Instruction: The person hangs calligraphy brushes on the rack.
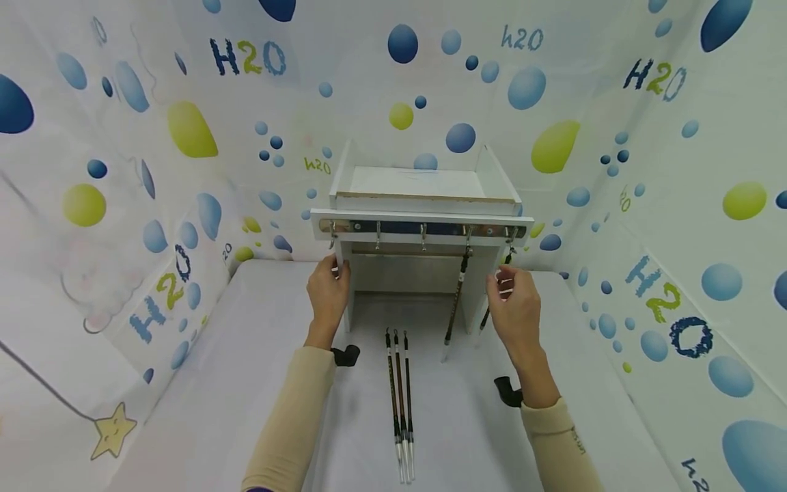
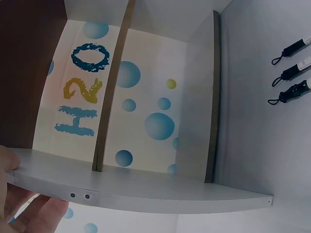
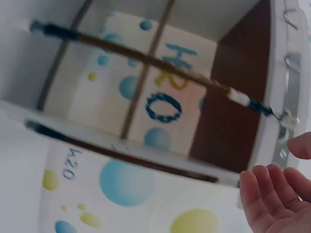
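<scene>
A white wooden shelf rack [image 1: 424, 203] stands at the back, with a row of metal hooks along its front rail. My left hand [image 1: 328, 290] holds the rack's left side panel [image 2: 146, 194], thumb on the inner face and fingers on the outer. Two calligraphy brushes hang tip down: one dark brush [image 1: 456, 297] on the second hook from the right, another brush [image 1: 486, 318] on the rightmost. My right hand [image 1: 516, 304] is beside the rightmost brush's upper end, its fingers [image 3: 265, 194] loosely bent and the thumb apart, with nothing visible between them.
Three more brushes [image 1: 401, 403] lie side by side on the white tabletop [image 1: 356, 424], loops toward the rack. Patterned sheets [image 1: 363, 102] with dots and H2O lettering enclose the back and sides. Black fittings [image 1: 507, 391] stick out at both wrists.
</scene>
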A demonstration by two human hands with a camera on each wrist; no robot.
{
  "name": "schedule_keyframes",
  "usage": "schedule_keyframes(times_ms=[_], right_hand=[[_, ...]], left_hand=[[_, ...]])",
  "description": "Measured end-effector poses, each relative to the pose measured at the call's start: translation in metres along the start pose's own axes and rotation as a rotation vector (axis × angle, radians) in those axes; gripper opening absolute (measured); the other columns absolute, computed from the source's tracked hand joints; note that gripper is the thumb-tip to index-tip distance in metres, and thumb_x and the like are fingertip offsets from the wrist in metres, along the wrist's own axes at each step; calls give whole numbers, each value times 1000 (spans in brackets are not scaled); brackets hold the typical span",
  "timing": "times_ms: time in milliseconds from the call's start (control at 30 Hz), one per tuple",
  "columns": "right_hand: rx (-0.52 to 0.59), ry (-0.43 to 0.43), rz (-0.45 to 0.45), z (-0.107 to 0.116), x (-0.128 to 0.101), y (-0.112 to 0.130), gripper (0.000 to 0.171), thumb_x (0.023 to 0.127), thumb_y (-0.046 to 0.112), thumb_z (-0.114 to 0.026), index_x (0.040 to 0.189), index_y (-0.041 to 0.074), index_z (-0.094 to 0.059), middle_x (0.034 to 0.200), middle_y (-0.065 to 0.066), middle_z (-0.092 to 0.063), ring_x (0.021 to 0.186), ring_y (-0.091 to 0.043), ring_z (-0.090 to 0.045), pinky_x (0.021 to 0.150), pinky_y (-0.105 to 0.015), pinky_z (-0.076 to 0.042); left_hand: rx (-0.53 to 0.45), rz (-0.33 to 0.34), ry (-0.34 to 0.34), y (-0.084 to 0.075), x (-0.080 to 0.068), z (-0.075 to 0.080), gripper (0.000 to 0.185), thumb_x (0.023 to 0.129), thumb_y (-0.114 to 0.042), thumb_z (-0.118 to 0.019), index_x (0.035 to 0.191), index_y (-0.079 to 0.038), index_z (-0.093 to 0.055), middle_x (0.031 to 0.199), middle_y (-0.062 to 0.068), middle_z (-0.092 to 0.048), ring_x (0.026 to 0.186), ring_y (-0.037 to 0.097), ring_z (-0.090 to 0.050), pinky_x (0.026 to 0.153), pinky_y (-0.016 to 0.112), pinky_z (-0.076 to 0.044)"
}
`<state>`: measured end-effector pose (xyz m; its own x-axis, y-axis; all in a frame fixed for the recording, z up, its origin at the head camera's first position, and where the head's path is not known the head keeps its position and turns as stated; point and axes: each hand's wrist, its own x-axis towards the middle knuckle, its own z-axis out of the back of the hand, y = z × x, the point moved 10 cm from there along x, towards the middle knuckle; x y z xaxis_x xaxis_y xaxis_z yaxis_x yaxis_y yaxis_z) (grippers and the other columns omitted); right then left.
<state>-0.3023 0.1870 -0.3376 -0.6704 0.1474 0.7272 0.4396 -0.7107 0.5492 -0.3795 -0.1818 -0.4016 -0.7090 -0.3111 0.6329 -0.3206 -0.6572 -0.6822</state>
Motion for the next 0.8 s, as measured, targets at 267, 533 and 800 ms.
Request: schedule_keyframes(times_ms=[267,533,800], right_hand=[[-3,-93,33,24,40,5,28,95,7,-64,116,-11,-59,105,-25,-63,87,-35,-65,73,-37,-54],[-35,-107,10,31,72,0,28,95,4,-61,118,-12,-58,113,-28,-57,96,-38,-59,79,-33,-50],[-78,-40,67,24,88,-3,31,96,0,-56,125,-12,-57,126,-30,-55,115,-40,-54,94,-46,-49]], left_hand=[[7,-11,-9,0,1,1,25,95,-13,-65,113,4,-70,103,23,-73,87,36,-75,76,49,-61],[22,-12,6,0,0,-1,24,95,-13,-65,111,4,-69,103,23,-73,87,37,-75,75,49,-61],[7,11,25,-1,0,0,24,95,-13,-64,113,3,-69,105,22,-73,89,37,-75,77,50,-61]])
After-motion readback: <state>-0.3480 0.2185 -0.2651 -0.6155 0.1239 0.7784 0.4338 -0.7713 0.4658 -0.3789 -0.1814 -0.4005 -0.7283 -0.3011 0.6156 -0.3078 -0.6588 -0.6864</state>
